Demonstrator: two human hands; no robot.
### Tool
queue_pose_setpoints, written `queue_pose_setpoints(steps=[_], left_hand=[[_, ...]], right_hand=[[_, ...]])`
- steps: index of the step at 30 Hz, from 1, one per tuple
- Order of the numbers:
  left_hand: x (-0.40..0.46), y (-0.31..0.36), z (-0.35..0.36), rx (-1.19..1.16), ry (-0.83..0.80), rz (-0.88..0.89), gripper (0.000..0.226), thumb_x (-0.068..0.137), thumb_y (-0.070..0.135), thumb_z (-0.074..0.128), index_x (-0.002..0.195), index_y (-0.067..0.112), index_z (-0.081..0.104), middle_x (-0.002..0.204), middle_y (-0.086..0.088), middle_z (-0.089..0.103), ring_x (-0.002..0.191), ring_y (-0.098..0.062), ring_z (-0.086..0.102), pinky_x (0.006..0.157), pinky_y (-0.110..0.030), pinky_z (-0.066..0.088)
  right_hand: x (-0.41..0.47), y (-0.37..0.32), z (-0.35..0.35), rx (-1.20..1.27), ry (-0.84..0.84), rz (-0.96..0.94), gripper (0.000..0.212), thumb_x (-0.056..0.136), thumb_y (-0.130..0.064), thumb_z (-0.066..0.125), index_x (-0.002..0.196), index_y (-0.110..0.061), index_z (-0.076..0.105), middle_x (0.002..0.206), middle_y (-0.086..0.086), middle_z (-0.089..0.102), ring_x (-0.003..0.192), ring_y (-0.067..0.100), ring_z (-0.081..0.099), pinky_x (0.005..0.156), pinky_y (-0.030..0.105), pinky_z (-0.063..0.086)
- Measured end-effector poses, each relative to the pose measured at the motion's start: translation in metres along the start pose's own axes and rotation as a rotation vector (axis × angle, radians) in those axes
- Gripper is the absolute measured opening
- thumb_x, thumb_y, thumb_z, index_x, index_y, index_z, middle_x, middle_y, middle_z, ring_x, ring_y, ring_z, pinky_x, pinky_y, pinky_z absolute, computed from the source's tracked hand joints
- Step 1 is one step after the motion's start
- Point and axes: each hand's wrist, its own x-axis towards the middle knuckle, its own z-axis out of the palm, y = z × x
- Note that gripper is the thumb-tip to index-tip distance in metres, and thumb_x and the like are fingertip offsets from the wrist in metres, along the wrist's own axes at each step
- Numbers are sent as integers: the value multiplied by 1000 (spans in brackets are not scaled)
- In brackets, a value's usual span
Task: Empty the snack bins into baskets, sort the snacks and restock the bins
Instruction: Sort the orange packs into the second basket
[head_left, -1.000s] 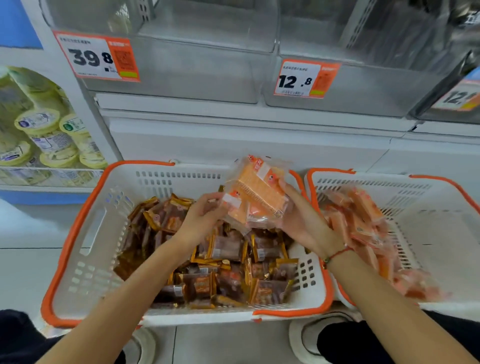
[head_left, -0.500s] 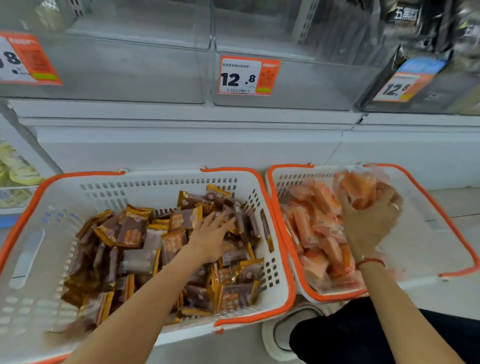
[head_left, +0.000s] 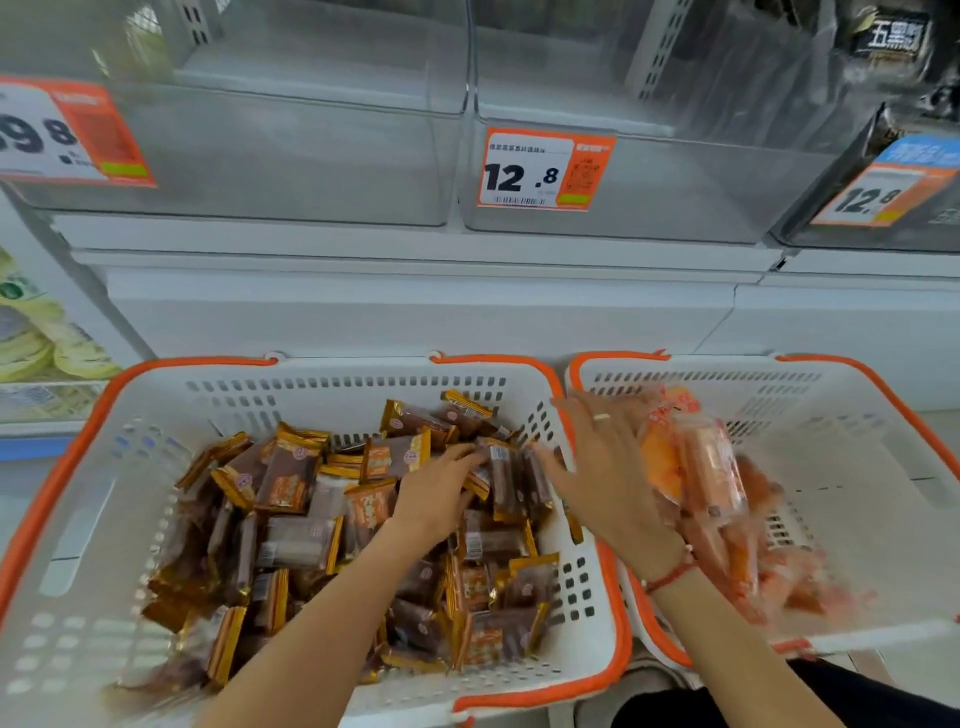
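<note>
Left hand (head_left: 434, 499) flat on brown-and-gold wrapped snack packets (head_left: 291, 478) in left white plastic basket with orange rim (head_left: 78, 519), grip relaxed, holding nothing. Right hand (head_left: 608, 467) at 3 o'clock, fingers spread, empty, beside orange snack packets (head_left: 711, 467) in right white orange-rimmed basket (head_left: 857, 457).

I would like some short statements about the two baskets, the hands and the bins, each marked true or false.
1. The left basket holds brown-and-gold snack packets. True.
2. The left hand rests among those packets. True.
3. The orange packets lie in the left basket. False: they are in the right basket.
4. The right hand wears no ring. False: a ring shows on one finger.
5. The middle bin's price tag reads 12.8. True.
</note>
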Motion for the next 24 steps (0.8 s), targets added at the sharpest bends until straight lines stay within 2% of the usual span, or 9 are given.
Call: queue_pose_setpoints(steps=[3,6,8,9,11,14,19,22,24], left_hand=[[-8,-22,-14,90,142,82,56,87,8,64,136,34,55,145,9,48,126,-21,53,86,-38,52],[-43,-66,-37,202,175,136,75,59,-4,82,122,32,67,133,5,60,111,-26,64,69,-40,60],[-80,-103,-45,280,174,37,80,48,-12,82,116,29,70,128,2,63,101,-27,66,63,-39,59],[-95,-120,-49,312,169,-52,75,48,-12,82,113,25,72,127,-1,64,102,-29,66,66,-42,59],[-118,-147,-51,350,113,-249,65,57,-7,81,115,19,71,132,-8,61,121,-36,55,90,-53,50],[-127,-157,-45,399,46,-343,55,78,3,67,130,21,62,149,-5,45,142,-31,32,113,-49,24],[-117,-145,-42,312,59,-440,42,94,39,53,134,27,57,152,-1,40,143,-25,30,114,-44,24],[-121,-154,-40,259,46,-418,47,92,40,58,137,27,54,153,0,39,142,-26,32,112,-47,31],[-122,-158,-39,189,39,-416,47,92,35,59,139,27,53,153,0,37,142,-27,30,111,-48,34]], right_hand=[[3,-36,27,118,-311,-85,46,96,-34,54,139,-20,45,144,4,42,133,20,40,105,30,39],[0,-43,64,34,-694,63,87,92,-54,54,154,-13,9,160,17,8,145,34,19,111,42,31],[0,-46,86,-119,-894,91,114,83,-67,56,152,-10,-15,158,25,-12,146,43,9,113,50,27],[2,-50,96,-175,-899,91,120,80,-69,59,151,-11,-19,157,28,-14,145,47,7,113,53,23],[7,-61,109,-213,-834,129,122,77,-63,67,153,-16,-16,156,30,-12,143,50,6,113,57,19],[13,-74,126,-320,-763,193,121,74,-57,74,153,-16,-7,156,31,-4,142,51,11,111,58,24],[21,-79,139,-486,-731,127,116,74,-59,72,153,-16,0,153,30,15,135,49,28,105,54,35],[35,-62,120,-300,-713,65,101,75,-47,73,152,-17,13,141,24,39,118,40,50,85,40,48],[41,-50,106,-150,-719,80,97,73,-43,72,150,-22,17,128,16,51,101,32,60,70,32,47]])
